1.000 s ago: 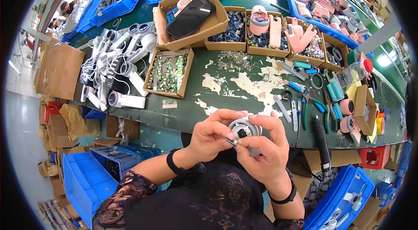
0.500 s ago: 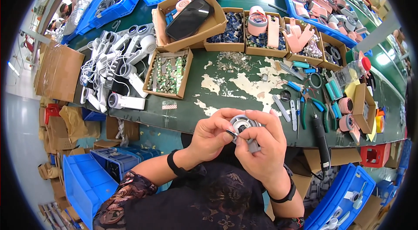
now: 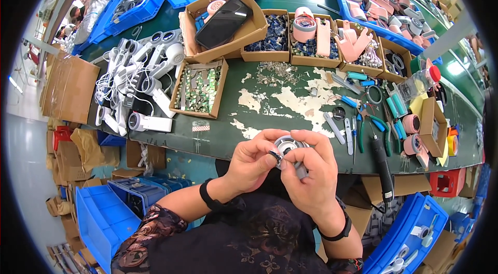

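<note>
Both hands are together just past the table's near edge, over my lap. My right hand (image 3: pixel 315 173) is closed around a grey round housing (image 3: pixel 287 144) with an open, ring-shaped top, apparently a small fan's. Pinched between the thumb and fingers of my left hand (image 3: pixel 251 161) is a small dark part (image 3: pixel 275 156), right at the housing's near left side. My right thumb and forefinger come close to that part. Fingers cover much of the housing, and I cannot tell whether the dark part is attached to it.
Beyond my hands, a box of green circuit boards (image 3: pixel 198 87) and a box of blue boards (image 3: pixel 267 35) stand on the green table (image 3: pixel 218 134). White fans with cables (image 3: pixel 137 82) lie left. Pliers (image 3: pixel 371 118), a black electric screwdriver (image 3: pixel 383 170) and blue cells (image 3: pixel 397 105) lie right.
My left fingers have turned the small dark part slightly, so it points more downward. My right hand has shifted a little left; both hands keep their grip.
</note>
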### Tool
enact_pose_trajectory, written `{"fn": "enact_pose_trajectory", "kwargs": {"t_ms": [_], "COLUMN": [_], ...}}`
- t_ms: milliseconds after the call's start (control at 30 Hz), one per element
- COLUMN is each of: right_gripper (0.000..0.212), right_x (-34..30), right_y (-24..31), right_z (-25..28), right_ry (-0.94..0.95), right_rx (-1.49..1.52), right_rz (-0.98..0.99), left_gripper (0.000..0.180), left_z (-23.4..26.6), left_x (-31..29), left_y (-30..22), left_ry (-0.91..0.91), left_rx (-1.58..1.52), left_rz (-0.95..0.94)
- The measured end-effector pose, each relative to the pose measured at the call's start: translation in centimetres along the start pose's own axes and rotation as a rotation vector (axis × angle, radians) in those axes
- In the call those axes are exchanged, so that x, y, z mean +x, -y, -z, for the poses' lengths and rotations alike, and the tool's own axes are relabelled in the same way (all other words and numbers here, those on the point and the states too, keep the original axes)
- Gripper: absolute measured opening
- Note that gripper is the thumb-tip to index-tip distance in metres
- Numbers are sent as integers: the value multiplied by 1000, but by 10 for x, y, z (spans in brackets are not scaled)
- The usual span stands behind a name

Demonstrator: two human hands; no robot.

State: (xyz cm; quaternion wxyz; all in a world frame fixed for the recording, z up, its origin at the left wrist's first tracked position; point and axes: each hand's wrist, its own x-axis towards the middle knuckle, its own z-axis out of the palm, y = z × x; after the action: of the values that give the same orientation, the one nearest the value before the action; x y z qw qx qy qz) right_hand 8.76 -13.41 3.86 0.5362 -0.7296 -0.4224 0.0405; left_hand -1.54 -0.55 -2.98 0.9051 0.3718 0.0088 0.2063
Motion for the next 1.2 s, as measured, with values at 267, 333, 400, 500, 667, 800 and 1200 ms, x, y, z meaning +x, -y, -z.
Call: {"fn": "enact_pose_trajectory", "kwargs": {"t_ms": [267,333,400,500,667,800,1200], "right_gripper": [17,16,15,17,31,23,22], "right_x": [2,3,4,1,-5,-32,-34], "right_y": [-3,-5,-9,-12,-27,-74,-109], "right_z": [8,6,5,0,33,60,85], "right_ry": [53,51,38,23,-165,-214,65], "right_rx": [92,101,106,143,18,-327,-817], "right_rz": [-98,-99,-63,-102,-38,-373,-435], "left_gripper": [11,10,10,11,16,15,12], "left_z": [2,1,-4,2,1,10,-6], "left_x": [3,4,6,1,4,7,18], "left_y": [-1,-1,-3,-2,-9,-18,-14], "left_ry": [-7,-35,-38,-85,-209,-262,-392], "left_rx": [-23,-4,-20,70,-7,-10,-105], "left_rz": [96,106,110,141,106,79,195]}}
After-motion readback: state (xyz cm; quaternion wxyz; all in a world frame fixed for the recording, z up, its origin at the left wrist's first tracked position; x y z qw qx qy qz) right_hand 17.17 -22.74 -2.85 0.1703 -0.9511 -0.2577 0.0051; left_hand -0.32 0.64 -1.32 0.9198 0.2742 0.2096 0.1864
